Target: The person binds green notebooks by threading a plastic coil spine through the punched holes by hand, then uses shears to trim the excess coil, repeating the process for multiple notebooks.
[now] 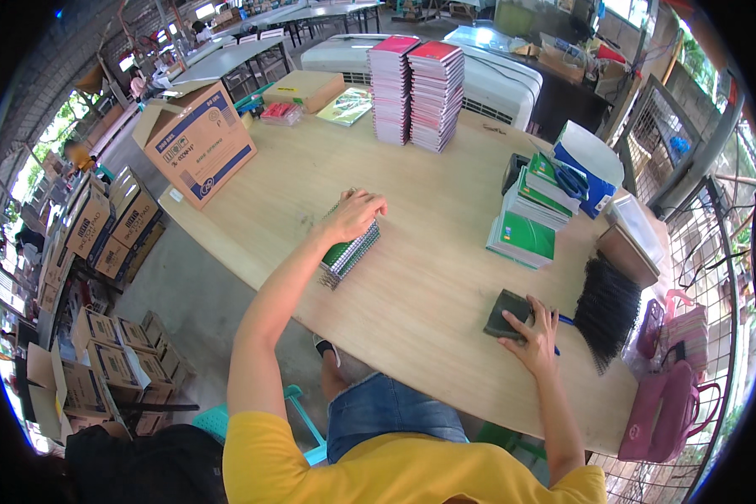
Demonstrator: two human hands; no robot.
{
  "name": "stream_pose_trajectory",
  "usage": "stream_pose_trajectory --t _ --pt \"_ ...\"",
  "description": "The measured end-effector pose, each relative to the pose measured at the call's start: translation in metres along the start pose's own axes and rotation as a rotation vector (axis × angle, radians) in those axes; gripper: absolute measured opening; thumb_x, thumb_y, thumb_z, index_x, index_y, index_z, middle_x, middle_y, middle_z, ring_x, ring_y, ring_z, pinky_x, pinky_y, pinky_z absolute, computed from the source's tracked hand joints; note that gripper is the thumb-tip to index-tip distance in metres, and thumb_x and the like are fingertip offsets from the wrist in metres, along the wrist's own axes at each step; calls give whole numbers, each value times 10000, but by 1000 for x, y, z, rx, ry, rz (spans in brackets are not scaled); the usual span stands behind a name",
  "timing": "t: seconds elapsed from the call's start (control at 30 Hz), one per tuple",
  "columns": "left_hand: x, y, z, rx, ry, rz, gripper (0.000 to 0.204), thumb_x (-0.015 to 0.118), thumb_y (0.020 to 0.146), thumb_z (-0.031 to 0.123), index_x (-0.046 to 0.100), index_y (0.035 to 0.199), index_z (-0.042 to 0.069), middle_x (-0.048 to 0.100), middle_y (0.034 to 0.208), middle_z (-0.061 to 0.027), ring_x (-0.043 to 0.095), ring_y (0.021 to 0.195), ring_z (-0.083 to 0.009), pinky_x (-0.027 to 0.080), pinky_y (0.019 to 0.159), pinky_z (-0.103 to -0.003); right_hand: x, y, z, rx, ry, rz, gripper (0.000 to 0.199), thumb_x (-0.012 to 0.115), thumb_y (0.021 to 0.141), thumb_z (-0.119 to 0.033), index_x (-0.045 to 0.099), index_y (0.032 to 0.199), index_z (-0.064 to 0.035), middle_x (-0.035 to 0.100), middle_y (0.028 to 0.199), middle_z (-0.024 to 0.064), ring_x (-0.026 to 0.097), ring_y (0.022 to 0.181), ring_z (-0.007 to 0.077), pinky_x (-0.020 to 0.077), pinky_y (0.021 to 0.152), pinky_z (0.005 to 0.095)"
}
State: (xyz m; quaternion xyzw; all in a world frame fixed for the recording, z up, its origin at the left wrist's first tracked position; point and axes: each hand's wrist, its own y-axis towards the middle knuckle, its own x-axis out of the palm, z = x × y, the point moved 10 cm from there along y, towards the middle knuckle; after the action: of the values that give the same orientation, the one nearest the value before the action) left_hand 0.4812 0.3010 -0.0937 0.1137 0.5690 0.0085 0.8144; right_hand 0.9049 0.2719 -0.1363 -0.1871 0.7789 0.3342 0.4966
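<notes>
My left hand (357, 217) is closed over the far end of a small stack of spiral-bound notebooks (344, 254) with green covers, which lies on the wooden table near its front edge. To the right, my right hand (529, 333) has its thumb and fingers closed on a dark, greenish-black block (504, 309) resting on the tabletop. What the block is cannot be made out. Thin blue pieces (566, 319), like a pen or handle, show beside those fingers. Beyond this hand stand stacks of green-covered pads (522, 239).
Two tall stacks of red-covered spiral notebooks (434, 97) stand at the table's far side. A cardboard carton (197, 151) sits at the far left. At right are black brush bristles (605, 307), blue scissors (573, 181), a blue-white box (592, 172) and a pink bag (659, 416).
</notes>
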Motion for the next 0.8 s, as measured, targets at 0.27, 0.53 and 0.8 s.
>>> stream_pose_trajectory --t 0.27,0.53,0.8 --pt "-26 52 120 89 -271 463 333 693 895 173 632 1213 92 665 1102 -137 626 1068 -277 494 944 -440 5 7 24 41 -120 -59 737 843 671 -489 621 1369 -408 316 1605 144 347 1425 432 238 1085 758" --pt "162 178 137 -540 -430 -89 420 882 737 320 722 988 24 743 978 -199 728 946 -322 574 817 -413 -42 -4 3 146 -37 65 736 862 701 -429 620 1388 -328 327 1596 155 331 1438 443 237 1101 737" --pt "130 157 104 -452 -639 322 315 822 764 71 659 1029 22 715 879 -144 711 820 -230 564 693 -339 -78 -37 30 215 118 385 689 857 755 -171 606 1396 -141 508 1436 205 546 1197 369 453 996 475"
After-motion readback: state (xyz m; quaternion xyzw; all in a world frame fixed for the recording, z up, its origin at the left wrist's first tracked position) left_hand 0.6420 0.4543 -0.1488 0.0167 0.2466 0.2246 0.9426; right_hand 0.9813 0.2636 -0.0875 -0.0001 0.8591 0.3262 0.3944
